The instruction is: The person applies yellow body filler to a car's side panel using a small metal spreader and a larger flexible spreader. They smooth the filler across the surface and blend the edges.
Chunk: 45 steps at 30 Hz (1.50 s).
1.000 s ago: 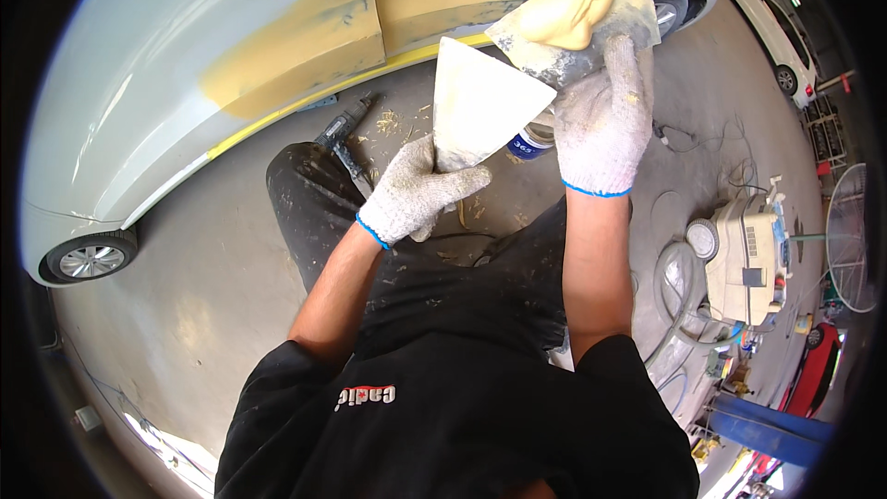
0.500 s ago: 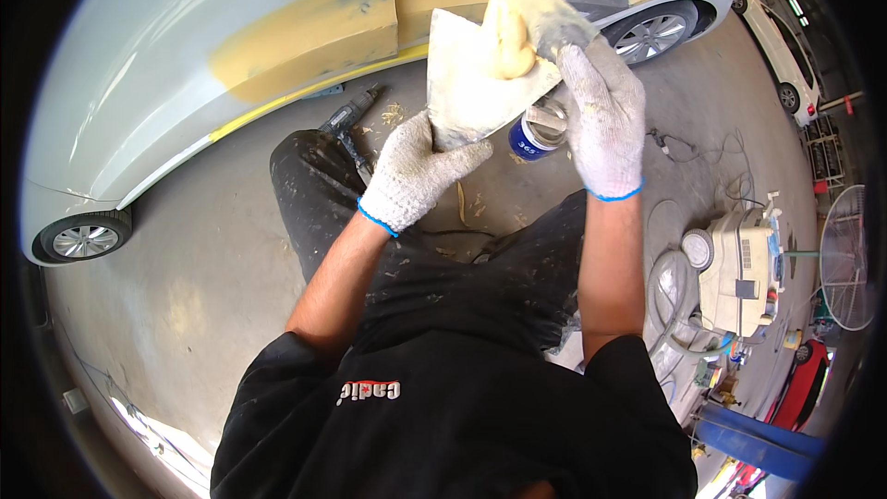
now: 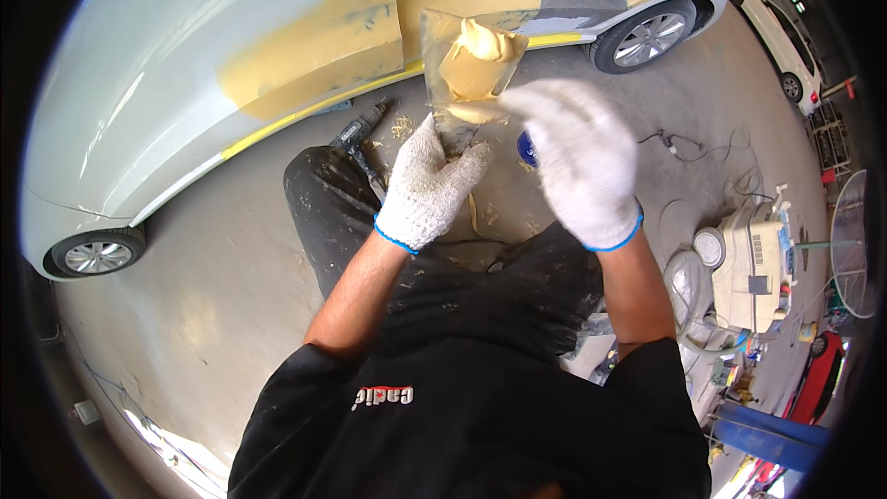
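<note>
My left hand point(image 3: 427, 189), in a white knit glove with a blue cuff, grips a flat putty spreader point(image 3: 432, 65) by its lower end. A thick mound of yellow filler point(image 3: 478, 63) lies on that blade. My right hand point(image 3: 584, 166), gloved alike and blurred by motion, holds a second putty spreader point(image 3: 482, 112), seen nearly edge-on with filler along it, against the lower part of the first blade. Behind them stands a light-coloured car point(image 3: 166, 92) with yellow filler patches point(image 3: 314, 46) on its side panels.
A power tool point(image 3: 356, 132) lies on the floor beside my left knee. Partly behind my right hand is a blue tin point(image 3: 528, 149). On the right stand a beige wheeled machine point(image 3: 750, 268) with a hose and a fan point(image 3: 852, 245); cables point(image 3: 693, 150) trail nearby.
Both spreaders have come down and nearer to me. The right one has turned from showing its face to nearly edge-on. Filler now sits heaped on the left spreader, and my right hand covers most of the tin.
</note>
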Each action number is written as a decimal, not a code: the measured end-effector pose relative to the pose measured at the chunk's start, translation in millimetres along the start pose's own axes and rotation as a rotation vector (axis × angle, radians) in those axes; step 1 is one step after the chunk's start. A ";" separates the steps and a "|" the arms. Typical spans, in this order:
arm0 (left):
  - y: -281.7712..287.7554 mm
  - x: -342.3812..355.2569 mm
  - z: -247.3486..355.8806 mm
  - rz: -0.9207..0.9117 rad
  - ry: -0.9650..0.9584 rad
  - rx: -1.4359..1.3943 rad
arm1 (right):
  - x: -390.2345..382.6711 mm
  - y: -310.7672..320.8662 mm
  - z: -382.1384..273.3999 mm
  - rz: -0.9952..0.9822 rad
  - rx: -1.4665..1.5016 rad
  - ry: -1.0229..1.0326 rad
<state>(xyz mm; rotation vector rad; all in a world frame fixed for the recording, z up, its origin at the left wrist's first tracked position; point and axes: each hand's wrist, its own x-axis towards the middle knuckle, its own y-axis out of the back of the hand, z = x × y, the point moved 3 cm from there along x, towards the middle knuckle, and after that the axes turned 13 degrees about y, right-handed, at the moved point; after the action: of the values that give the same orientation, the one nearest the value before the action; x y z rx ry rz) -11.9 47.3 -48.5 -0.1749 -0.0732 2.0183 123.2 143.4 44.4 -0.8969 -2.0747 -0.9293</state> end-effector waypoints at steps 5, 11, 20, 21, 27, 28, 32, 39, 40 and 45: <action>-13.5 -7.8 12.6 -0.026 0.163 -0.024 | 6.6 -2.6 -0.4 -0.152 -0.607 0.260; -15.9 -15.3 24.1 -0.101 0.332 -0.001 | 34.5 37.3 -4.9 -0.116 -0.257 0.308; -15.7 -15.2 20.2 -0.034 0.259 -0.038 | 3.3 58.9 70.2 -0.146 -0.577 -0.091; -16.0 -7.9 11.9 -0.010 0.080 -0.105 | -6.6 60.0 71.4 0.070 -0.135 -0.256; 2.5 32.9 -6.2 0.294 -0.517 0.668 | -46.3 -8.3 67.8 0.605 0.953 -0.889; 0.7 38.3 -10.5 0.318 -0.467 0.673 | -50.7 -21.3 68.4 0.609 1.097 -0.932; -8.5 20.9 -27.8 0.421 -0.367 0.946 | -45.6 -5.3 81.3 0.674 1.069 -0.921; 3.2 23.8 -68.3 0.044 -0.142 0.107 | -32.7 47.0 96.5 0.687 0.416 -0.327; 3.9 17.6 -47.6 0.013 0.212 0.110 | -31.3 50.6 85.8 0.736 0.453 -0.438; -3.0 10.3 -18.5 -0.092 0.309 0.226 | -25.1 32.6 80.4 0.377 0.600 -0.441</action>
<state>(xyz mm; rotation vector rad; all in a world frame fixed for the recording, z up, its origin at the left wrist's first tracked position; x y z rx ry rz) -10.7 57.3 -67.3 -0.3309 0.3349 1.8700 138.4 217.0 -5.6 -1.1589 -2.2308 0.1116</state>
